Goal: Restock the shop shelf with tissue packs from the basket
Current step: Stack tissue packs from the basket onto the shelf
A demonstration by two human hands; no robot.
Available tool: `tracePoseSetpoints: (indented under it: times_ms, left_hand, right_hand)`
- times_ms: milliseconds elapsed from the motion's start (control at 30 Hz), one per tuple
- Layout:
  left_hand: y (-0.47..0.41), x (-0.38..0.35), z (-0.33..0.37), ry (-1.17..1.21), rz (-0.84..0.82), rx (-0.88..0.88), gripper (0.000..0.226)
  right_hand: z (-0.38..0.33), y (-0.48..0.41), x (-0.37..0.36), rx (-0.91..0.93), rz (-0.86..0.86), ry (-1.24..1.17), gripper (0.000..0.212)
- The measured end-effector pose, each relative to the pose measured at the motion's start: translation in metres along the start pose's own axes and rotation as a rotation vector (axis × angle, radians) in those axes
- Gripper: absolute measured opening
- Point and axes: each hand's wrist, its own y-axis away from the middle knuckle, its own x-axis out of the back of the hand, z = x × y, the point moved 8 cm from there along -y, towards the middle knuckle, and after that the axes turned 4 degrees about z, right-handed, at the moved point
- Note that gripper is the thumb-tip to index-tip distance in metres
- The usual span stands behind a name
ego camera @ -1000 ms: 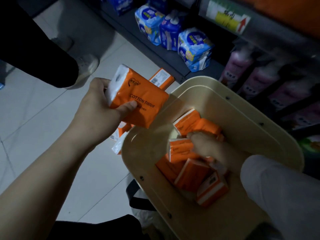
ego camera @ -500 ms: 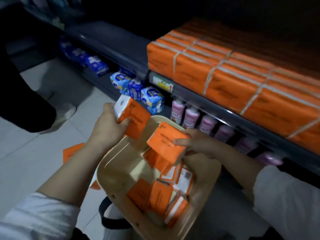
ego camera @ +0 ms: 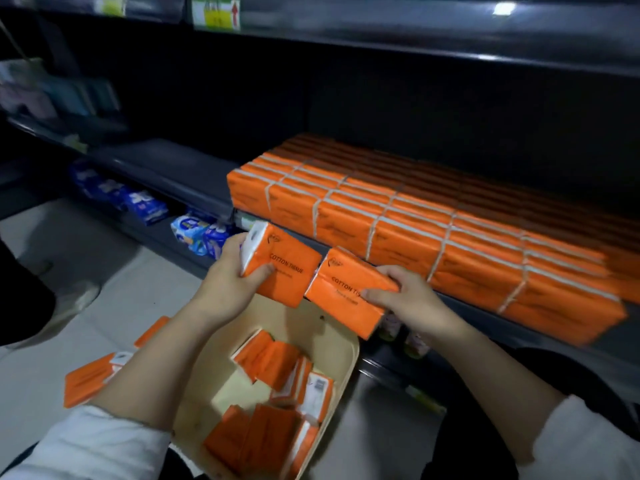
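Above the basket [ego camera: 347, 351], the left hand [ego camera: 227, 277] clasps one orange tissue pack [ego camera: 284, 268] and the right hand [ego camera: 403, 296] a second pack [ego camera: 343, 299], long axes slanting down-right, the second nearer the shelf [ego camera: 166, 164], whose stocked row [ego camera: 415, 233] lies just beyond and whose dim left stretch seems bare.

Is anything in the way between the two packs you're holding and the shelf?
Nothing visible is. The left pack, in the left hand, and the right pack, in the right hand, hang in open air before the shelf. Stacked packs fill its right part; the bare left part is open.
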Motion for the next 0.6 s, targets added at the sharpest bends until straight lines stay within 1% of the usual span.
tracePoseSetpoints:
  times_ms: [233, 300, 433, 533, 600]
  left_hand:
    - [0.014, -0.024, 0.045, 0.042, -0.053, -0.103, 0.047]
    - [0.018, -0.031, 0.056, 0.115, -0.073, -0.128, 0.049]
    - [0.023, -0.042, 0.08, 0.277, -0.055, -0.178, 0.042]
    - [0.027, -0.057, 0.091, 0.384, -0.06, -0.155, 0.03]
    - [0.031, -0.073, 0.1, 0.43, -0.096, -0.143, 0.03]
  right_hand:
    - [-0.004, 0.032, 0.052, 0.018, 0.167, -0.155, 0.032]
    - [-0.008, 0.039, 0.066, 0.072, 0.226, -0.169, 0.03]
    - [-0.018, 0.058, 0.105, 0.172, 0.337, -0.22, 0.033]
    - [-0.021, 0.077, 0.149, 0.249, 0.43, -0.21, 0.029]
    - [-0.021, 0.091, 0.182, 0.281, 0.49, -0.231, 0.028]
